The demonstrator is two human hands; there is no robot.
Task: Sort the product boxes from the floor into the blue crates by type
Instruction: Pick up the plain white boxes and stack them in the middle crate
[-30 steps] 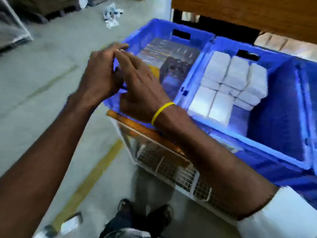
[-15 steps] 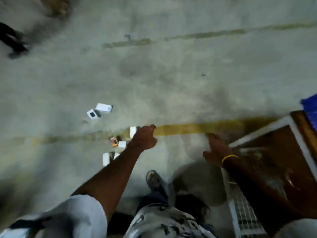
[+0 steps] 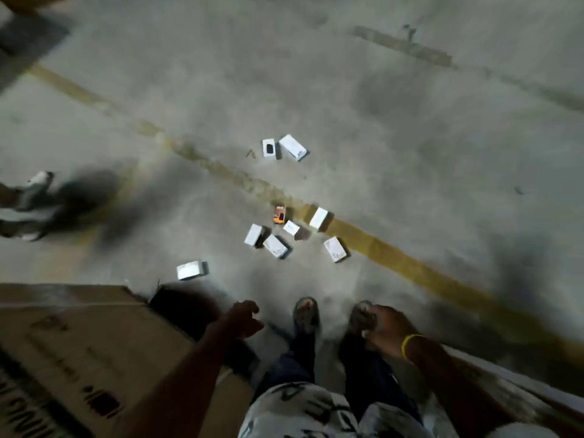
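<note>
A worn yellow line (image 3: 373, 243) crosses the concrete floor (image 3: 410, 137) on a slant, and the product boxes lie scattered about its middle. Beyond the line, just clear of it, sit two side by side: a white box with a dark picture (image 3: 269, 148) and a plain white box (image 3: 293, 147). One white box (image 3: 319, 218) lies across the line itself, with a small orange box (image 3: 279, 214) at the line's near edge. On the near side of the line lie four more white boxes in a loose cluster (image 3: 275, 246), and a lone white box (image 3: 189, 270) lies farther from the line, toward a big cardboard carton (image 3: 79, 343). Nearer still than the line hang both hands above the person's sandalled feet (image 3: 305, 314). The left hand (image 3: 245, 319) has its fingers loosely curled round nothing. The right hand (image 3: 384, 327), a yellow band (image 3: 409, 346) at its wrist, is blurred but looks slack and grips nothing.
</note>
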